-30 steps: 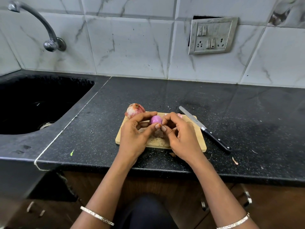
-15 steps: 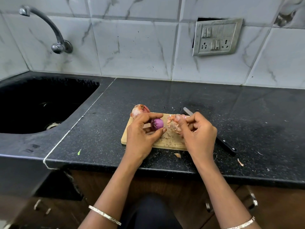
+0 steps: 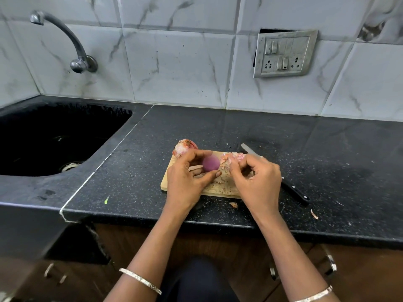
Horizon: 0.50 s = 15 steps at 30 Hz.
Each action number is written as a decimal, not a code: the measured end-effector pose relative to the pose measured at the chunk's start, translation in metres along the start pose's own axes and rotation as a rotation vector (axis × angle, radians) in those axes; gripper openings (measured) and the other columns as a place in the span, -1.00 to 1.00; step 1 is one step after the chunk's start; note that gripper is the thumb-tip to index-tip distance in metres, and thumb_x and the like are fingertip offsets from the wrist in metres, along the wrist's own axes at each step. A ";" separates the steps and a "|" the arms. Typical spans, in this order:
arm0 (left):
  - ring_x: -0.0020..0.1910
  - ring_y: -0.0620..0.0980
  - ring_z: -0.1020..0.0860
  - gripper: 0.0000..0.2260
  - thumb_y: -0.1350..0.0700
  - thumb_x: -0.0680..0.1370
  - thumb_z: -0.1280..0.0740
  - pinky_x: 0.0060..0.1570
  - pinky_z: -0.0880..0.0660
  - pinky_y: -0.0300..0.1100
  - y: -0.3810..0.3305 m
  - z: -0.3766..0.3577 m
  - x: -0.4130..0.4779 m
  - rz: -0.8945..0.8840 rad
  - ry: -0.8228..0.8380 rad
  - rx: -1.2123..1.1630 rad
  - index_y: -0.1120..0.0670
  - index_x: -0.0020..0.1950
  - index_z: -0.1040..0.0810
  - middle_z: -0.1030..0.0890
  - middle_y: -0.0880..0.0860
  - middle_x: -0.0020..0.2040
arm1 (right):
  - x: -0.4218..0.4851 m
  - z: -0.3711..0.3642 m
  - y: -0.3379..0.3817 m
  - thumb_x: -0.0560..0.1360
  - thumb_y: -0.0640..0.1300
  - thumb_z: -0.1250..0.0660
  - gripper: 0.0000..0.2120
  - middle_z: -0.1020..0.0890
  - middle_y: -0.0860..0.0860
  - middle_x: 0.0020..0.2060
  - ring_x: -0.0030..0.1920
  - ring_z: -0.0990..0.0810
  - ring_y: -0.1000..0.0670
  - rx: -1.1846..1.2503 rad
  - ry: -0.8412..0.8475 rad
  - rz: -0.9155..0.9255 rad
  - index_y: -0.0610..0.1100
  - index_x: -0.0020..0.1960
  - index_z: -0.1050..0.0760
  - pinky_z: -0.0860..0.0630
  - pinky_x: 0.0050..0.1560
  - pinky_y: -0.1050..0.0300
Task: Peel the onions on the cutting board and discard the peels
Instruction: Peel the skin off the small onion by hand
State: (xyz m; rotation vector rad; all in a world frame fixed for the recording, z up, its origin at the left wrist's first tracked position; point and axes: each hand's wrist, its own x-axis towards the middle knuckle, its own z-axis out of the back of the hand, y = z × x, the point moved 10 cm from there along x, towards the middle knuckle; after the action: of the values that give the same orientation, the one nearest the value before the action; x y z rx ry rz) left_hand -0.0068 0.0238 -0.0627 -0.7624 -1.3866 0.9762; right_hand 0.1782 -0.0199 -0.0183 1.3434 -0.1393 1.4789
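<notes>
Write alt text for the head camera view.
A person's left hand holds a peeled purple onion over a wooden cutting board while the right hand pinches onion peels. An unpeeled onion sits at the board's far left corner; a black-handled knife lies to its right.

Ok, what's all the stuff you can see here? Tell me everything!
cutting board: one, wooden, on counter
peeled onion: one, purple, held over board
unpeeled onion: one, pinkish-brown, at board's far left corner
onion peels: pile, pale pink, board's far right
knife: one, black-handled, right of board
peel scraps: two, tan, counter's front
sink: one, black, left
tap: one, silver, above sink
switch plate: one, silver, wall
bangles: two, silver, wrists
left hand: holds peeled onion
right hand: pinches onion peels
</notes>
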 end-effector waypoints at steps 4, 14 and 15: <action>-0.06 -0.09 -0.73 -0.64 0.26 0.31 -0.63 -0.05 -0.68 -0.15 0.000 0.002 -0.002 0.007 -0.030 0.008 0.15 0.05 -0.63 -0.73 0.00 -0.06 | 0.000 -0.010 0.001 0.46 -0.22 -0.49 -0.85 -0.61 0.20 -0.05 -0.08 -0.61 0.14 0.092 0.083 0.028 -0.09 0.02 -0.63 -0.60 0.00 0.00; -0.09 -0.20 -0.71 -0.62 0.30 0.30 -0.65 -0.12 -0.62 -0.35 -0.009 0.002 -0.003 -0.014 -0.037 0.039 0.18 0.00 -0.56 -0.71 -0.01 -0.09 | 0.000 -0.012 -0.007 0.44 -0.28 -0.52 -0.82 -0.59 0.14 -0.27 -0.23 -0.59 0.11 0.138 0.076 0.003 -0.12 -0.21 -0.53 -0.52 -0.24 0.22; -0.08 -0.20 -0.71 -0.62 0.30 0.30 -0.65 -0.12 -0.63 -0.34 -0.009 0.003 -0.004 -0.017 -0.040 0.042 0.18 0.00 -0.56 -0.71 -0.01 -0.09 | 0.000 -0.015 -0.006 0.44 -0.31 -0.50 -0.83 -0.60 0.11 -0.21 -0.21 -0.60 0.09 0.155 0.101 0.012 -0.11 -0.16 -0.53 -0.54 -0.23 0.13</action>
State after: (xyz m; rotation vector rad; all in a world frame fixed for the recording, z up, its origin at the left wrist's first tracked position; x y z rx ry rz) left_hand -0.0081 0.0165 -0.0564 -0.7018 -1.4003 1.0088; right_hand 0.1730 -0.0068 -0.0270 1.3896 0.0332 1.5900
